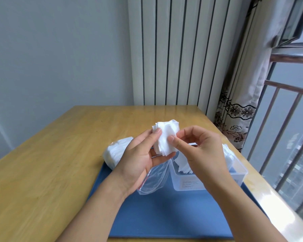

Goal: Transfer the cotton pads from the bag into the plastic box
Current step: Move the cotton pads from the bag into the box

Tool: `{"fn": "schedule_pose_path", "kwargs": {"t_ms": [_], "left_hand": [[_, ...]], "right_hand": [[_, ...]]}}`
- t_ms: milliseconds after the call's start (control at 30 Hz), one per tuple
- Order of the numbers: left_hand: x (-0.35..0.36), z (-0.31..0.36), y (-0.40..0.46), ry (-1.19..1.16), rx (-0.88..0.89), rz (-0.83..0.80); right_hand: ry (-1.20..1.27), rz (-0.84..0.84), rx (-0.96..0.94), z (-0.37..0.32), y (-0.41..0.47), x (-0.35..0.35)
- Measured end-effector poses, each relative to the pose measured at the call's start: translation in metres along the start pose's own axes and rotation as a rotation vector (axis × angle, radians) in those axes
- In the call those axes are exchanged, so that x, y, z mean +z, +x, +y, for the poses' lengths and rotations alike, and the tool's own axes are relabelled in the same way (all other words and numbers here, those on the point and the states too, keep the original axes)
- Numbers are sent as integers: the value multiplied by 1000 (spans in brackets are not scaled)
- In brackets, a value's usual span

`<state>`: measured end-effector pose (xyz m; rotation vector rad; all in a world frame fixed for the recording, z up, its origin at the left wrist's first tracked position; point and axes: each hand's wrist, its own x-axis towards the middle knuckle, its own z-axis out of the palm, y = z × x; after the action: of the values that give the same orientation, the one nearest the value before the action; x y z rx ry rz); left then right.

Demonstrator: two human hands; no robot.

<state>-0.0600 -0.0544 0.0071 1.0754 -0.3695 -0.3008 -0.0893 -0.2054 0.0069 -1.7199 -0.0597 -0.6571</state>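
Currently: both hands grip one stack of cotton pads (165, 137) above the tray (164, 215).
Left hand (138, 159) and right hand (199, 151) pinch the white, fanned stack; bag (154, 179) and plastic box (234, 173) sit below.

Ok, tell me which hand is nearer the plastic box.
Right. The right hand hovers directly above the plastic box, pinching the stack of cotton pads. The left hand holds that stack too, off the box's left side above the bag.

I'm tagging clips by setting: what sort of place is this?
Probably a room in a high-rise flat: a wooden table by a barred window, a patterned curtain, and a white column radiator.
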Motion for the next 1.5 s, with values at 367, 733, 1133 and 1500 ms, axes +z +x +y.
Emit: {"fn": "schedule_pose_path", "kwargs": {"t_ms": [367, 733, 1133, 1500], "left_hand": [[-2, -4, 0, 196, 25, -56], [-3, -6, 1, 256, 72, -40], [-1, -5, -1, 266, 21, -33], [-1, -2, -3, 161, -41, -55]], "right_hand": [[-379, -100, -467, 6, -2, 0], [-284, -63, -422, 4, 1, -2], [-354, -20, -634, 6, 1, -6], [-375, 17, -657, 6, 2, -7]]}}
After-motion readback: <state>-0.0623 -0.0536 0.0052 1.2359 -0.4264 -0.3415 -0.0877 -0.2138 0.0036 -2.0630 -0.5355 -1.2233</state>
